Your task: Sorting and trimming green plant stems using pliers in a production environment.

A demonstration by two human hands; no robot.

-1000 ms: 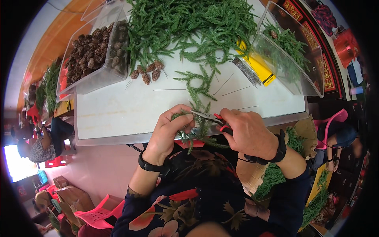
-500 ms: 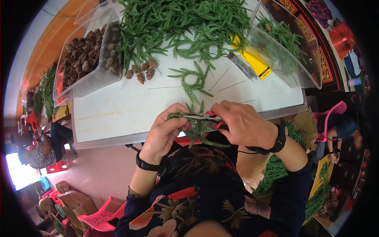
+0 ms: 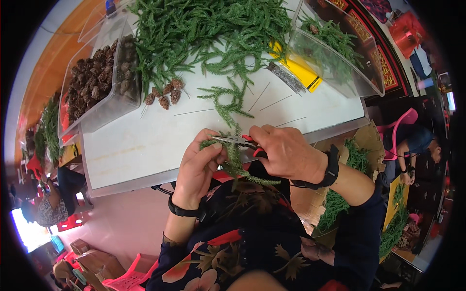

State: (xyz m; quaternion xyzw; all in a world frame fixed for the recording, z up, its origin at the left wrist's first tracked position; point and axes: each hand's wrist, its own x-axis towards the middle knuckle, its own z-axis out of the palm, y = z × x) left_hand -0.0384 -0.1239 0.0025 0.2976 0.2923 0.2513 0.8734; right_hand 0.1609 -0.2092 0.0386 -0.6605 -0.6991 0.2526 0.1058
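— Sprig of green needles (image 3: 236, 162), that's what sits between the two hands, just over the near edge of the white table (image 3: 145, 140); its top is buried under the fingers, and its lower end hangs down against the dark flowered clothing, where it is hard to trace.

— And the tool?

— Pliers (image 3: 233, 140) with red grips; only the metal nose and a sliver of red show; the rest is swallowed by the right hand (image 3: 286, 153), which is curled tight round the handles, knuckles up, wrist bent inward with a black band on it; whether the nose actually bites the sprig I cannot tell.

— The other hand?

— Left hand (image 3: 201, 162) is cupped and closed on the sprig, fingertips meeting the pliers' nose; forearm comes up from below, a black band at the wrist.

— Further back?

— Loose green branches (image 3: 208, 34) heaped on the table; a clear bin of pine cones (image 3: 97, 80) at the left, a few loose cones (image 3: 164, 94) beside it; thin wires (image 3: 264, 97) lying flat, faint against the white.
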